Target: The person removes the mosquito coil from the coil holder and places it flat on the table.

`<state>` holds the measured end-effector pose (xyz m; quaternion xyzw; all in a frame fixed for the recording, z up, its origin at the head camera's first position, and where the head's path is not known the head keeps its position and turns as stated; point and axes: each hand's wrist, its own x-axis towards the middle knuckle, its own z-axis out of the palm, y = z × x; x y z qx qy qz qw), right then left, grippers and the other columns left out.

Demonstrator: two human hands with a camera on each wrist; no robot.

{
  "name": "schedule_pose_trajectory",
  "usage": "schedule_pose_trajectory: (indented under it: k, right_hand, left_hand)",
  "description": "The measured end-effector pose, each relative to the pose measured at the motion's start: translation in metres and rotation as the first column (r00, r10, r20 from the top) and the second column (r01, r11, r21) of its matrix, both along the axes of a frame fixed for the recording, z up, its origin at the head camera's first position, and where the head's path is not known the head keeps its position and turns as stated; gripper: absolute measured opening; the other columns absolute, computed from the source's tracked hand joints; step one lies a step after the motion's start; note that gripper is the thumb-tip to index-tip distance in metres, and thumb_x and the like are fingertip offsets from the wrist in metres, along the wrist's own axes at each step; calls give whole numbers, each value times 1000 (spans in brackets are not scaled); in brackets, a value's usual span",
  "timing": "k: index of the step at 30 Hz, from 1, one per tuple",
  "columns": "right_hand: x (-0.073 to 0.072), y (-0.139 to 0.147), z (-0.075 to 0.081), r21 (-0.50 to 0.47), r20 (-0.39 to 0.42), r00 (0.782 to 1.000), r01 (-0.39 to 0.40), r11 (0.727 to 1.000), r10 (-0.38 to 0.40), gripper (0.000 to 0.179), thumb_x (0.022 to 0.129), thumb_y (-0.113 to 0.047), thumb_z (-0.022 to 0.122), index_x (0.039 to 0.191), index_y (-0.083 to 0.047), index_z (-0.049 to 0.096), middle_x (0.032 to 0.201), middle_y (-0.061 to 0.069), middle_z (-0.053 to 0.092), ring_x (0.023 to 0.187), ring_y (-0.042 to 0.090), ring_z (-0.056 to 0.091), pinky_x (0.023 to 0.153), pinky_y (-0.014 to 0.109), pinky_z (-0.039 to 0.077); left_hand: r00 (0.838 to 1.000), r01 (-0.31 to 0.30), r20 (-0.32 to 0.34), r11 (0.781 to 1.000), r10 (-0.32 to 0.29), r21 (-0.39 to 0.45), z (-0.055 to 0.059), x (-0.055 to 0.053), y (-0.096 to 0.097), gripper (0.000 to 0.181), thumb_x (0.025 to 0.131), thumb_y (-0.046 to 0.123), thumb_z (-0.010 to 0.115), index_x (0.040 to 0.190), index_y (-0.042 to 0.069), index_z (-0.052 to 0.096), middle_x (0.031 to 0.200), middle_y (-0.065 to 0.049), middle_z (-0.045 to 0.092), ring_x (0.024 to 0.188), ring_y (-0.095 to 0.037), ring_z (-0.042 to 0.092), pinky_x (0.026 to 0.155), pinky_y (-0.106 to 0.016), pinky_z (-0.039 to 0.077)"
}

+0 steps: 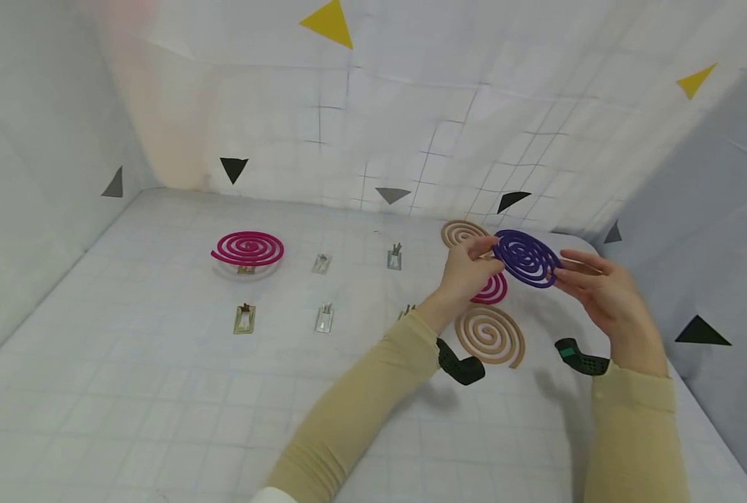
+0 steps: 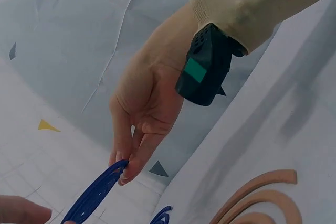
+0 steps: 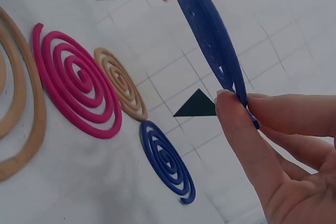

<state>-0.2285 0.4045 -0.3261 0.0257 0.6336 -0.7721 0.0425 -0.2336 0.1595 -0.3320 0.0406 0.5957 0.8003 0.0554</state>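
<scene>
Both hands hold a dark blue mosquito coil (image 1: 527, 258) up over the right part of the table, tilted. My left hand (image 1: 470, 276) pinches its left edge; my right hand (image 1: 608, 297) pinches the right edge between thumb and fingers. Seen edge-on in the right wrist view, the blue coil (image 3: 207, 30) shows two layers lying close together. Below lie a pink coil (image 3: 81, 74), a larger tan coil (image 1: 488, 332), a second tan coil (image 1: 464, 232) farther back and another blue coil (image 3: 167, 162), which the held one hides in the head view.
On the left, a pink coil (image 1: 248, 246) sits raised on a small metal stand (image 1: 246, 270). Several more stands, such as a brass one (image 1: 244, 319) and a silver one (image 1: 324, 318), stand in two rows. White walls enclose the table's back and sides.
</scene>
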Motion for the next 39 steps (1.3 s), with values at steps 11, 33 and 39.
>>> schedule_pose_trajectory:
  k: [11, 33, 39]
  right_hand:
    - [0, 19, -15, -20, 45, 997, 71, 997, -70, 33, 89, 13, 64, 107, -13, 71, 98, 1, 73, 87, 15, 73, 76, 26, 61]
    - [-5, 38, -48, -107, 128, 987, 110, 988, -97, 39, 89, 21, 55, 94, -12, 76, 90, 3, 75, 82, 14, 73, 72, 26, 61]
    - [-7, 39, -50, -128, 129, 985, 129, 983, -112, 39, 88, 22, 56, 92, -10, 76, 88, 5, 75, 79, 17, 74, 70, 27, 61]
  left_hand:
    - [991, 38, 123, 991, -54, 128, -23, 2, 23, 52, 80, -12, 60, 130, 3, 62, 135, -16, 63, 95, -16, 65, 88, -30, 57]
    - [956, 239, 147, 964, -255, 120, -51, -6, 33, 62, 81, -16, 54, 142, -1, 51, 153, -21, 43, 131, -15, 47, 86, -22, 47]
    - [948, 250, 169, 960, -269, 126, -55, -7, 33, 62, 79, -16, 53, 140, -3, 52, 130, -9, 55, 84, -9, 50, 67, -18, 43]
